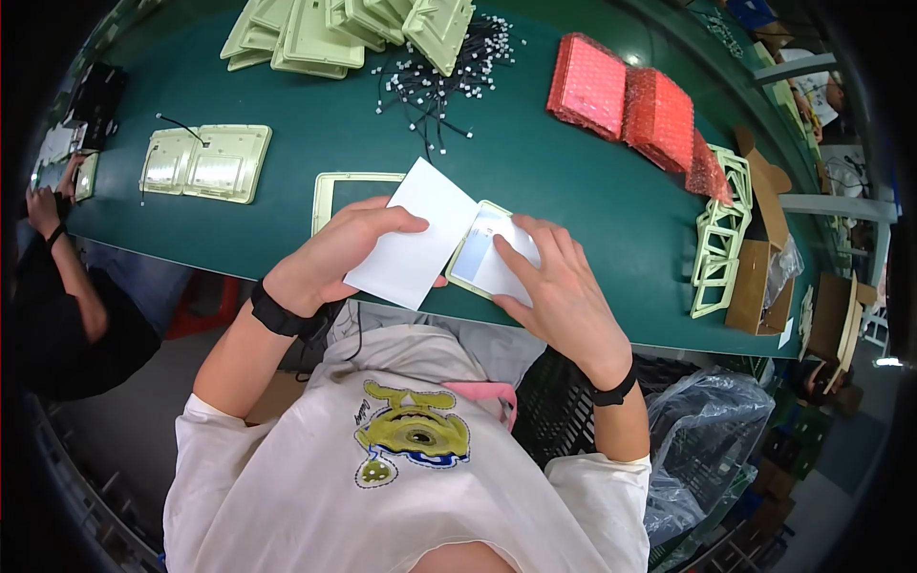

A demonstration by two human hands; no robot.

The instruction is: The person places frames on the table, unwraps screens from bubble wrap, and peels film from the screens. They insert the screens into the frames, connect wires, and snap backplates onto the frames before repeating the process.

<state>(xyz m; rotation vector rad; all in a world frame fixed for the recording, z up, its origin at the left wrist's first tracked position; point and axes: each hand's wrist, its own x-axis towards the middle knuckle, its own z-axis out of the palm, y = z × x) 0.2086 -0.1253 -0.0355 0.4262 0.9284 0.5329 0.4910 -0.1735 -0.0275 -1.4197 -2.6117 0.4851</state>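
My left hand (330, 248) is closed on a flat white rectangular sheet (417, 234), with the thumb on its upper face and the other fingers mostly hidden beneath. Just right of it, my right hand (564, 286) grips a glossy, pale panel in a light-green frame (465, 259). Its index finger rests on the panel's face, while the thumb lies by the lower edge. The sheet's right corner overlaps or nearly meets that panel. Partly behind my left hand, another light-green frame (323, 198) lies on the table.
On the green table (315, 105) lie an opened light-green casing (224, 162), stacked casings (315, 38) and a heap of black cables (449, 91). Red bubble-wrapped packs (587, 86), several empty frames (716, 234) and a cardboard box (750, 286) stand right. Another person (81, 306) works at left.
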